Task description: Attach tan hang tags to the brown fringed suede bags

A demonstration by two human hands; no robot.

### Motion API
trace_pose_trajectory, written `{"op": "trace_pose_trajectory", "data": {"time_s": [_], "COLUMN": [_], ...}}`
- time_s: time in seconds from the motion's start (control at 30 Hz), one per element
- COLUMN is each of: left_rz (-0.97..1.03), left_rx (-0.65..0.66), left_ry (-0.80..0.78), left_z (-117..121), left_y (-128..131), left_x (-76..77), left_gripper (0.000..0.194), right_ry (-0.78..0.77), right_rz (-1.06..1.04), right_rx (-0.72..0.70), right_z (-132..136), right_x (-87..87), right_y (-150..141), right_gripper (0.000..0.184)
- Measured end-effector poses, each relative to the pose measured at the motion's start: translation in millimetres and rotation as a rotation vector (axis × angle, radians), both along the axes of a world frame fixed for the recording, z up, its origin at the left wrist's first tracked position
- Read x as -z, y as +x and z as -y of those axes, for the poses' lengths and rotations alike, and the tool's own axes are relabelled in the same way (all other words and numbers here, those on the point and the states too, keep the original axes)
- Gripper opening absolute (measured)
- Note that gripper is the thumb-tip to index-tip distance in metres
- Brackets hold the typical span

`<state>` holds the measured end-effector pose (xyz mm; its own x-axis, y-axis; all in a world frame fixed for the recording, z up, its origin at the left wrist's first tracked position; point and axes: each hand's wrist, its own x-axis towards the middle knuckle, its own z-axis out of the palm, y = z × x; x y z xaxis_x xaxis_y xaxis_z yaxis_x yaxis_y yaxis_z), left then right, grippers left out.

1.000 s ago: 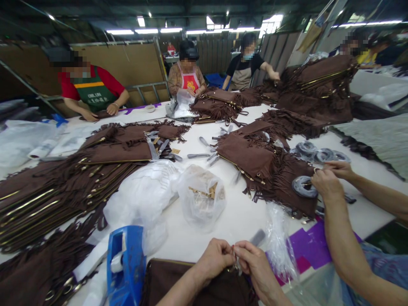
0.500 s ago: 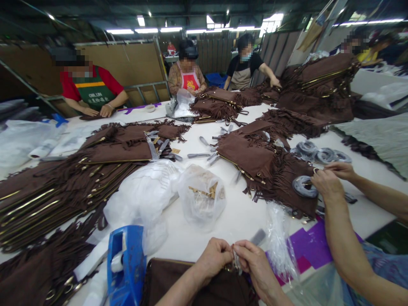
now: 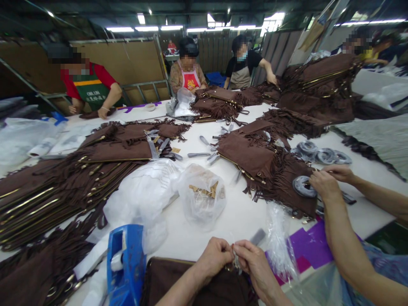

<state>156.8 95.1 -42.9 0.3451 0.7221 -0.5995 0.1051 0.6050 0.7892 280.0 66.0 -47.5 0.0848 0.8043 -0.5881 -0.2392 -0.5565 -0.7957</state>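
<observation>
A dark brown bag with a zip along its top edge lies flat in front of me. At its upper right corner, my left hand pinches something small that its fingertips hide. My right hand is close against it, its thumb and fingers closed on a small whitish strip. A bit of gold hardware shows just under the fingertips. Something tiny and reddish peeks out between the two hands. The right forearm covers part of the bag.
A blue tape dispenser stands left of the bag. Beyond are a clear bag of brown tags and piles of fringed brown bags. Clear plastic strands lie right, near a co-worker's hands and grey coils. Other people work across the table.
My hands have hardly moved. On the right, the co-worker's hands have shifted slightly left. The person at the far left has moved their hands apart over a brown piece.
</observation>
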Motion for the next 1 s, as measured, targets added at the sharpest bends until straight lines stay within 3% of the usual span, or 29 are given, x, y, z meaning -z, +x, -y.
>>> {"op": "trace_pose_trajectory", "data": {"time_s": [0.13,0.37,0.6,0.83,0.9,1.0], "left_rz": [-0.016,-0.006,0.022,0.169,0.212,0.294], "left_rx": [-0.028,-0.104,-0.158,-0.170,-0.174,-0.185], "left_ry": [0.004,0.016,0.013,-0.096,-0.110,-0.132], "left_z": [0,0,-1,-5,-7,-10], "left_y": [-1,-1,-2,-6,-7,-8], "left_x": [1.4,3.9,4.8,3.2,1.2,-1.3], "left_gripper": [0.008,0.006,0.003,0.011,0.012,0.012], "right_ry": [-0.012,0.040,0.070,0.059,0.123,0.337], "right_rz": [0.024,0.256,0.290,0.279,0.336,0.581], "right_rx": [-0.028,-0.170,-0.168,-0.159,-0.201,-0.337], "right_z": [3,5,5,6,4,6], "right_x": [0.2,10.0,9.5,0.6,-2.0,-1.7], "right_y": [1,4,3,2,3,10], "right_gripper": [0.027,0.022,0.017,0.019,0.021,0.016]}}
